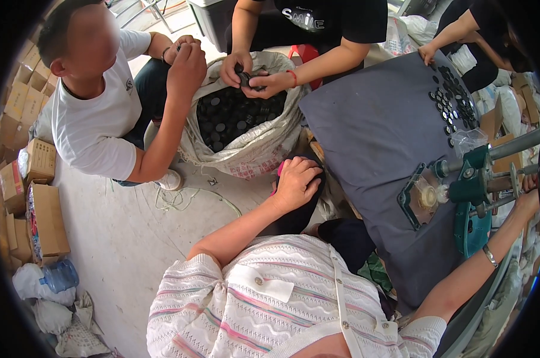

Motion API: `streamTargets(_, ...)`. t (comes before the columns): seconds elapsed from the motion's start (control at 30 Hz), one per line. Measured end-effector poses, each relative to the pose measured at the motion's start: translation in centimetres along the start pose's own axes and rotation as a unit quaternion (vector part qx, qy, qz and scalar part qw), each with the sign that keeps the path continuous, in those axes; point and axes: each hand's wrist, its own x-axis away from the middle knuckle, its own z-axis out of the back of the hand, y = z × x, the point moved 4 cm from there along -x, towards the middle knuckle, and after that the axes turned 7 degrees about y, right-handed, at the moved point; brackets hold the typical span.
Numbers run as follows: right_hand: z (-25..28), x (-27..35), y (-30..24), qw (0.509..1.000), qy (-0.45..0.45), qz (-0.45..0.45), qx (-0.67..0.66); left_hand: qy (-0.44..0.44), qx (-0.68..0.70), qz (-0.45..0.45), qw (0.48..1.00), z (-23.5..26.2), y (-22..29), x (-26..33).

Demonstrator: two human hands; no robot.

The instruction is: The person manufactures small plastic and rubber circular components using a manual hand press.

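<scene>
My left hand rests with loosely spread fingers on my dark-clad knee; a bit of pink shows beside it, its kind unclear. At the far right, my right hand curls around a metal handle of a green hand press, partly lost in the dark rim. The press has metal rods and a frame with a round, pale yellowish part near its end. It stands at the grey cloth-covered table. Several black round discs lie loose on the cloth's far right.
A white woven sack of black discs stands ahead. One person's hands hold discs over it; a person in white sits left. A third person's hand touches the table. Cardboard boxes line the left.
</scene>
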Motion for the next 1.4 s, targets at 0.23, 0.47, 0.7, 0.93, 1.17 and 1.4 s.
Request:
streamTargets(0.23, -1.1, 0.9, -0.5, 1.0, 0.028, 0.008, 0.005, 0.0, 0.0, 0.003, 1.0, 0.1, 0.0, 0.1)
streamTargets(0.47, -0.5, -0.1, 0.1, 0.999, 0.045, -0.001, -0.006, 0.066, 0.06, 0.041, 0.995, 1.7, -0.3, 0.2)
streamTargets(0.7, 1.7, -3.6, 1.4, 0.999, -0.042, 0.004, -0.018, 0.264, 0.158, 0.297, 0.904, 6.1, -6.0, -1.9)
streamTargets(0.93, -4.0, 4.1, -1.6, 0.989, 0.146, 0.017, -0.022, 0.294, -0.047, 0.277, 0.914, 6.5, -7.9, -6.0)
streamTargets(1.17, -3.6, 4.9, -2.0, 0.983, 0.182, 0.002, -0.025, 0.324, 0.13, 0.249, 0.903, 5.2, -8.3, -5.3)
streamTargets(1.4, -3.9, 4.7, -2.4, 0.995, 0.04, 0.002, -0.088, -0.125, 0.236, 0.067, 0.961, -4.2, 5.9, -11.7)
